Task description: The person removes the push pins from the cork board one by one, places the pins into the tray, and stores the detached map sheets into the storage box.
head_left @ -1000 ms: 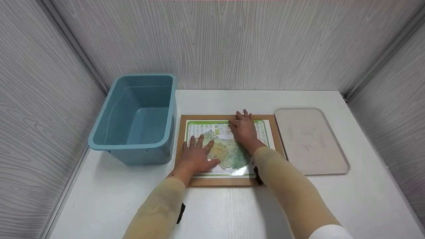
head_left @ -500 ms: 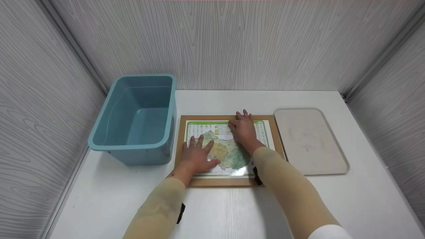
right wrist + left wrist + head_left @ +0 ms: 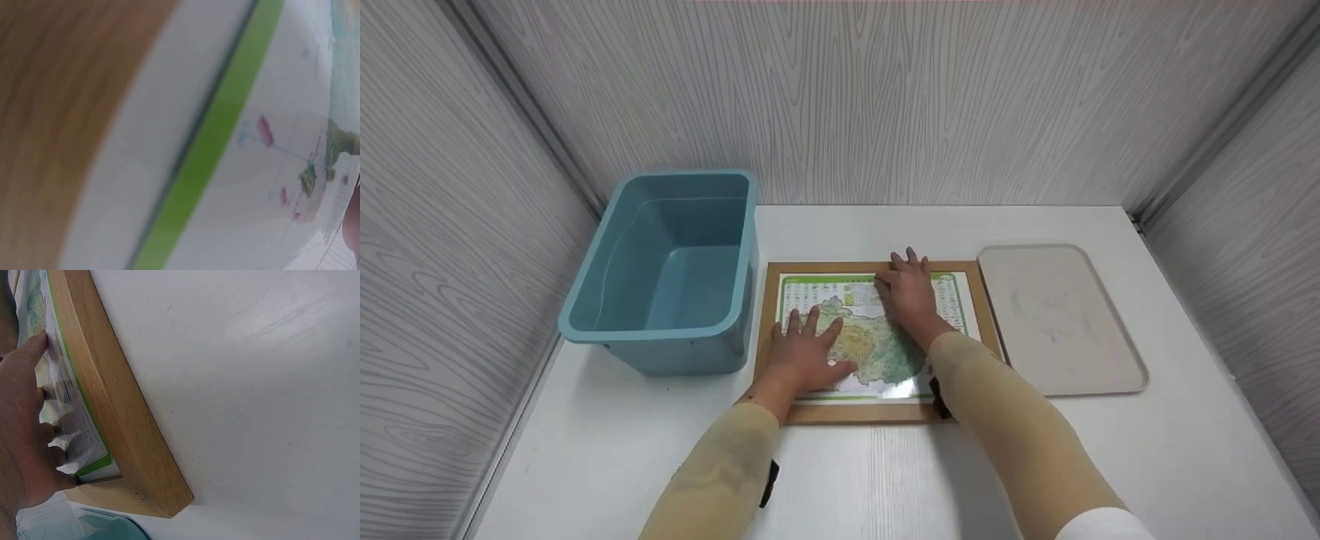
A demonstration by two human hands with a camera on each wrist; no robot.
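white table (image 3: pixel 1110 465), hands (image 3: pixel 911 296) flat on map (image 3: pixel 877 352)

A white surface (image 3: pixel 885 480) with faint wood grain is seen filling the lower half of the frame. It is enclosed by pale grey wood-grain wall panels (image 3: pixel 840 97) at the back, left and right, joined at the upper corners by grey strips (image 3: pixel 521 97). Even, soft light is cast throughout.

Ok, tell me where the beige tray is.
In the head view the tray lies flat on the table's right side, just right of the framed map.
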